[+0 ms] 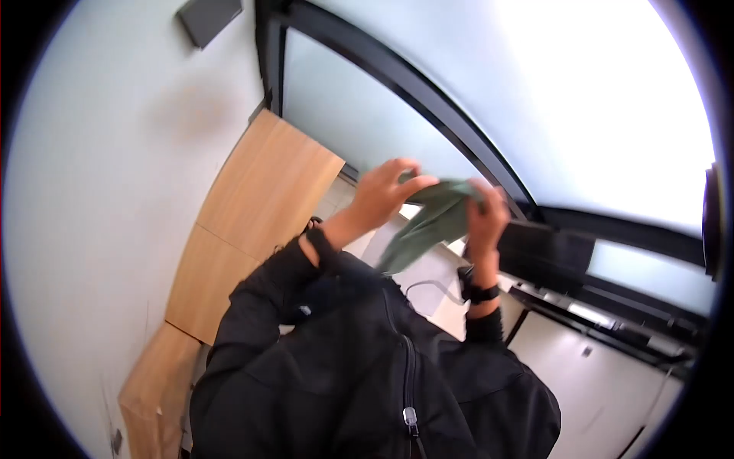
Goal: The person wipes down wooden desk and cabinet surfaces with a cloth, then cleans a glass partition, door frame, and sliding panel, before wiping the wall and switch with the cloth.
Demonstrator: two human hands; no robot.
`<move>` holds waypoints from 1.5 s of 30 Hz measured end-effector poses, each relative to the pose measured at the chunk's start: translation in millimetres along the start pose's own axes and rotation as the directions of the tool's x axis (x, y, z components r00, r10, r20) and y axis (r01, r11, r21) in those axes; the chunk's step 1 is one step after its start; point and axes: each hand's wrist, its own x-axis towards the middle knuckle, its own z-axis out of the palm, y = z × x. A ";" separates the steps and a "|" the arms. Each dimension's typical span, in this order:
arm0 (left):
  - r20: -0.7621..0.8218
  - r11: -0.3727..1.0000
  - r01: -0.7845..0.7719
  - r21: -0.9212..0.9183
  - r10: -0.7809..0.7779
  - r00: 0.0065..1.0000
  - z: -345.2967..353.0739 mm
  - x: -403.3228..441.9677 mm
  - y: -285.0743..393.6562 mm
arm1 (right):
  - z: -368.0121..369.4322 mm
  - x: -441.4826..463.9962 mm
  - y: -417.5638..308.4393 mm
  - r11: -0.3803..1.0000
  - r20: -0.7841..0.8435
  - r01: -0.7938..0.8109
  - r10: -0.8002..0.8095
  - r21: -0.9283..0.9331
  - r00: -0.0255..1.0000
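A dark green piece of cloth (pixel 432 222) is stretched between my two hands in front of my chest, its lower part hanging down to the left. My left hand (pixel 382 195) pinches its upper left corner between thumb and fingers. On the other side my right hand (pixel 487 218) grips the upper right edge, fingers folded over it. The cloth is slightly blurred, and I cannot make out what kind of item it is. A black band (pixel 482 293) circles my right wrist.
To the left, a light wooden cabinet (pixel 252 191) stands along the white wall. Frosted glass panels in a black frame (pixel 428 99) rise ahead. At the right are a dark screen-like panel (pixel 543 252) and a white surface (pixel 573 367). A grey cable (pixel 440 287) runs below the cloth.
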 end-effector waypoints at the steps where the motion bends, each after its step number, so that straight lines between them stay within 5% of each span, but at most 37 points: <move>1: -0.033 0.981 -0.193 0.034 0.194 0.980 -5.9 31.0 11.9 | -29.1 24.6 -10.4 0.998 -0.202 0.058 -0.063 -0.031 0.977; 3: -0.156 0.864 -0.497 0.073 0.502 0.850 -11.3 97.9 34.6 | -74.6 53.0 -19.1 0.987 -0.594 0.089 -0.151 -0.132 0.790; 5: -0.240 0.770 -0.622 0.140 0.636 0.733 -5.6 147.9 44.1 | -98.8 90.6 -40.3 0.931 -0.811 0.166 -0.365 -0.325 0.458; 6: -0.231 0.737 -0.643 0.209 0.676 0.700 -0.6 168.1 45.2 | -100.5 102.6 -40.9 0.897 -0.805 0.172 -0.442 -0.407 0.397; 8: -0.080 0.843 -0.516 0.152 0.531 0.844 15.7 180.2 21.4 | -63.4 121.9 -10.5 0.830 -0.649 0.206 -0.539 -0.519 0.537; 9: 0.028 0.922 -0.376 0.090 0.375 0.927 21.4 169.1 13.1 | -38.5 128.2 1.1 0.864 -0.543 0.241 -0.472 -0.443 0.694; 10: 0.088 0.909 -0.390 0.148 0.381 0.920 35.1 157.9 2.5 | -8.0 131.9 30.5 0.892 -0.451 0.240 -0.408 -0.384 0.794; 12: 0.238 0.899 -0.398 0.184 0.352 0.905 45.6 124.8 -33.7 | 64.5 97.6 57.8 0.843 -0.415 0.157 -0.405 -0.515 0.815; 14: 0.345 0.912 -0.366 0.187 0.288 0.894 52.3 98.1 -65.2 | 91.2 79.2 47.6 0.961 -0.509 0.213 -0.275 -0.179 0.815; 16: 0.424 0.949 -0.268 0.163 0.178 0.888 46.9 86.1 -72.6 | 97.0 55.8 32.3 0.993 -0.316 0.101 -0.075 0.066 0.946; 20: 0.350 0.935 -0.317 0.158 0.247 0.904 31.1 85.6 -65.0 | 91.1 69.1 8.5 0.985 -0.326 0.004 0.053 0.170 0.944; 24: 0.335 0.961 -0.163 0.221 0.082 0.939 50.7 82.2 -53.4 | 73.9 66.2 11.5 0.978 -0.292 -0.008 0.070 0.210 0.954; 26: 0.301 0.968 -0.157 0.195 0.093 0.949 64.1 77.0 -42.8 | 71.1 57.4 35.4 0.993 -0.227 0.062 -0.039 0.099 0.973; 28: 0.399 0.960 -0.218 0.176 0.133 0.907 97.2 67.5 -17.2 | 46.8 24.2 65.4 0.992 -0.233 -0.091 0.069 -0.084 0.970; 31: 0.602 0.965 -0.256 -0.056 0.238 0.762 150.3 66.4 32.2 | 9.6 -35.0 103.8 0.874 -0.411 -0.375 0.234 -0.308 0.881; 35: 0.707 0.945 -0.285 -0.160 0.311 0.635 202.7 68.4 67.9 | -13.7 -74.5 127.8 0.842 -0.562 -0.532 0.400 -0.086 0.724; 37: 0.805 0.963 0.018 -0.269 0.215 0.552 219.0 73.6 73.7 | -23.9 -67.9 125.3 0.849 -0.743 -0.519 0.409 0.097 0.530; 38: 0.670 0.883 -0.236 -0.406 0.463 0.580 229.7 73.3 77.7 | -33.9 -64.3 128.9 0.817 -0.801 -0.525 0.471 0.238 0.370; 39: 0.579 0.852 -0.275 -0.446 0.509 0.637 225.6 86.8 102.9 | -67.2 -48.0 113.1 0.814 -0.817 -0.432 0.521 0.389 0.246; 43: 0.152 0.754 -0.507 -0.417 0.608 0.780 222.8 171.6 206.2 | -183.4 23.5 119.0 0.999 -0.986 -0.038 0.014 0.007 0.169; 45: -0.049 0.695 -0.643 -0.322 0.666 0.744 227.2 224.9 238.5 | -239.8 61.4 124.0 0.947 -0.951 -0.112 -0.290 -0.301 0.107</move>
